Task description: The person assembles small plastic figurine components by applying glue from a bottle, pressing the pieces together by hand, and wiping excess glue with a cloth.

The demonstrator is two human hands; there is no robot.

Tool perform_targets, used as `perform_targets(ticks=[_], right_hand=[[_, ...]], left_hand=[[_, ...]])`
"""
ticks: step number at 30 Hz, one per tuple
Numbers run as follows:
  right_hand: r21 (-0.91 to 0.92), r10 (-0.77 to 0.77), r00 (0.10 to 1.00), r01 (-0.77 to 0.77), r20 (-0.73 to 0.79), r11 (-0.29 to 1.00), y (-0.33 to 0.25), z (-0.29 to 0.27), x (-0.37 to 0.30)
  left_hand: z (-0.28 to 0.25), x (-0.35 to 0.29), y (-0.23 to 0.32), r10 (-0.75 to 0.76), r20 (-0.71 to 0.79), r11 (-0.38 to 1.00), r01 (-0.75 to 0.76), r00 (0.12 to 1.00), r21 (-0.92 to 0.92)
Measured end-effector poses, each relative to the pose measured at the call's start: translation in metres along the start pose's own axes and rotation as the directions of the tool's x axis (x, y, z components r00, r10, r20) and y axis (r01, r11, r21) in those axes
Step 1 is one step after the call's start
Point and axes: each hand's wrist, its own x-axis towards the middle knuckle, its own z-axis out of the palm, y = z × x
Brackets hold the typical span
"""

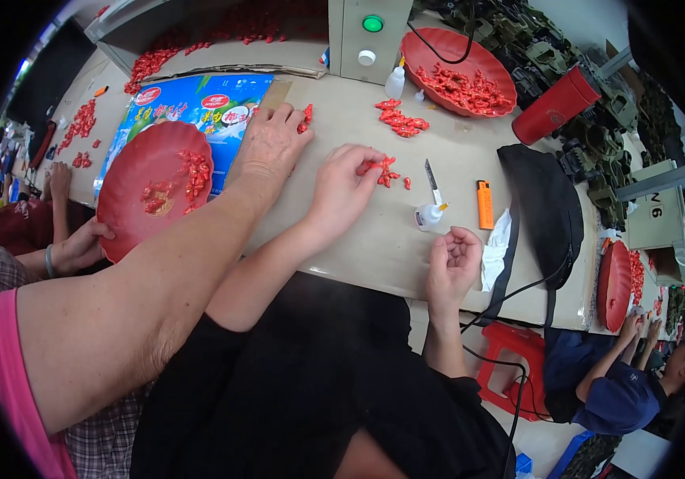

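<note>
My left hand [341, 190] reaches over the tabletop, thumb and fingers pinched on a small red plastic piece [373, 165]. A few more red pieces [390, 177] lie just beside its fingertips. My right hand [454, 259] is turned palm up at the table's front edge, fingers loosely curled, with nothing visible in it. Close to it are a small white glue bottle [427, 217] with a yellow tip, a craft knife blade [432, 180], an orange lighter [485, 204] and a crumpled white tissue [496, 251].
A co-worker's pink-sleeved arm [119, 335] crosses from the left, its hand [274, 144] near red pieces. The co-worker's other hand [83, 246] holds a red plate [131, 168]. Farther back are another red plate [414, 52], a red tumbler [556, 104] and a black pouch [546, 207].
</note>
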Motion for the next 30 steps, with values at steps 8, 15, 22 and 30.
perform_targets(ticks=[8, 15, 22, 30], right_hand=[[0.06, 0.073, 0.996, -0.076, 0.047, 0.995, -0.001, -0.002, 0.001], [0.075, 0.13, 0.991, -0.133, 0.036, 0.988, -0.002, -0.006, -0.001], [0.054, 0.131, 0.99, -0.134, 0.049, 0.99, -0.001, -0.003, -0.001], [0.038, 0.127, 0.991, -0.128, 0.037, 0.991, 0.0, 0.0, 0.0]], left_hand=[[0.028, 0.044, -0.022, 0.028, -0.052, 0.975, -0.016, 0.998, 0.221], [0.024, 0.006, 0.005, 0.304, 0.076, 0.921, -0.313, 0.95, 0.231], [-0.014, -0.036, -0.001, 0.196, 0.135, 0.95, -0.222, 0.971, 0.22], [-0.046, -0.05, -0.013, 0.127, 0.061, 0.944, -0.14, 0.99, 0.3]])
